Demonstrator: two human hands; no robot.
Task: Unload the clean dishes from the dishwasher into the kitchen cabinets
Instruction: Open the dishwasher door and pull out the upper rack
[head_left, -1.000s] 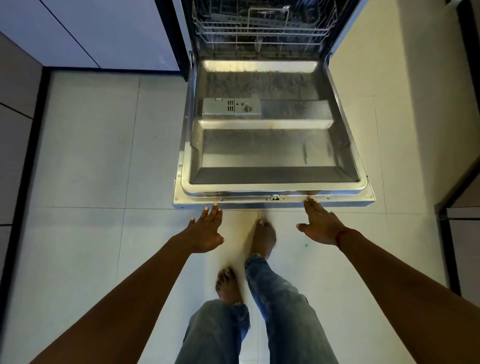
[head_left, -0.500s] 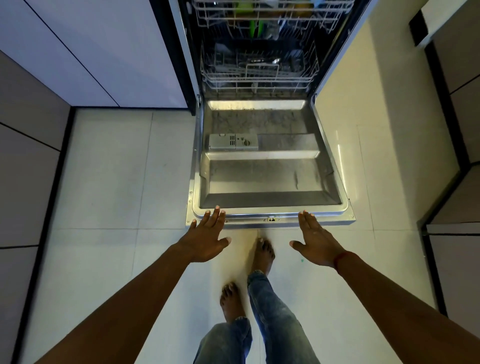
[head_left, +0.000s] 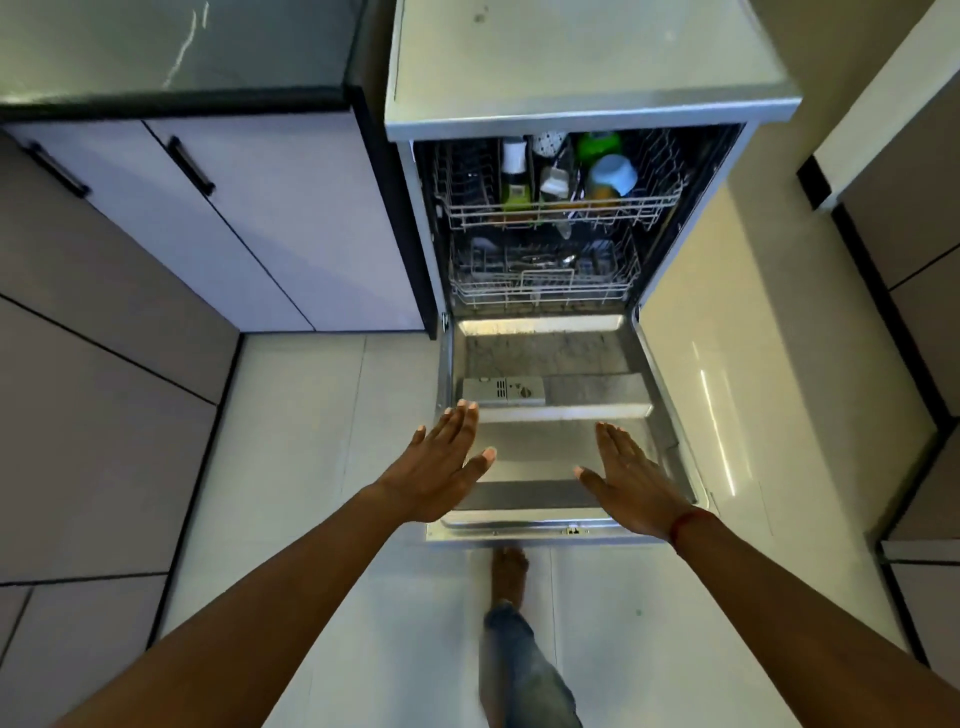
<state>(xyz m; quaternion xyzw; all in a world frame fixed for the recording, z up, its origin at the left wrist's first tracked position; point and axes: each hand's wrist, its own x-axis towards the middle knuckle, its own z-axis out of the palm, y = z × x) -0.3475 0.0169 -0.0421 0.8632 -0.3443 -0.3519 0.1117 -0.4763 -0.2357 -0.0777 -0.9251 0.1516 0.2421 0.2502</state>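
The dishwasher stands open, its steel door (head_left: 550, 358) folded flat toward me. Its upper rack (head_left: 563, 210) holds a blue bowl (head_left: 613, 174), a green cup (head_left: 597, 143), a white cup (head_left: 514, 156) and other items. The lower rack (head_left: 540, 291) shows some cutlery. My left hand (head_left: 441, 467) and my right hand (head_left: 631, 478) hover flat with straight fingers above the door's near part, holding nothing.
Pale cabinet doors with black handles (head_left: 192, 166) sit left of the dishwasher under a dark countertop (head_left: 176, 52). The dishwasher top (head_left: 571, 52) is a pale slab. More cabinets flank the right (head_left: 914, 249). My bare foot (head_left: 509, 571) stands on the tiled floor below the door's edge.
My view has tilted up, bringing the racks and countertops into sight. Both hands have moved forward from the door's front edge to over its inner panel, still flat.
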